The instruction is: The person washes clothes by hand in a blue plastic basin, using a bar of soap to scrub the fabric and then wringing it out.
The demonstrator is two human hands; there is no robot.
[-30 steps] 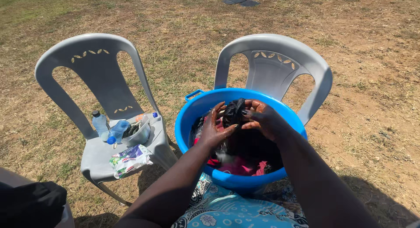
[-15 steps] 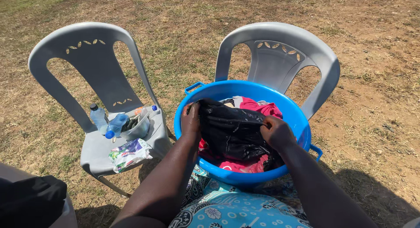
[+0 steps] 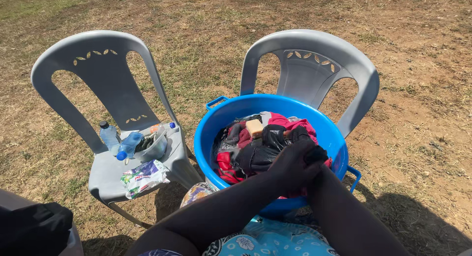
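Taking the blue basin as the landmark: well to its left stands a grey plastic chair with a smooth curved back and small leaf-shaped cut-outs. On its seat lie two clear plastic bottles, one with a dark cap and one with a blue cap, beside a small grey bowl, and nearer the front edge a crinkled white and green sachet. At the far lower left of the basin is a dark cloth on a grey surface.

The basin is round, of glossy plastic, with small handles on its rim, and it rests on the seat of a second grey chair of the same shape. Inside it is a heap of wet clothes, red, pink and grey, soft and wrinkled. A small tan block of soap lies on top of the heap, near the far side.

The black garment lies over the middle of the heap, bunched and shiny with water. Its long axis runs from the left of the basin toward the near right rim, where it ends in the hands.

The left hand and the right hand are pressed together over the near right rim, both clenched around the end of the black garment.

Around the basin the ground is dry grass and bare brown earth.
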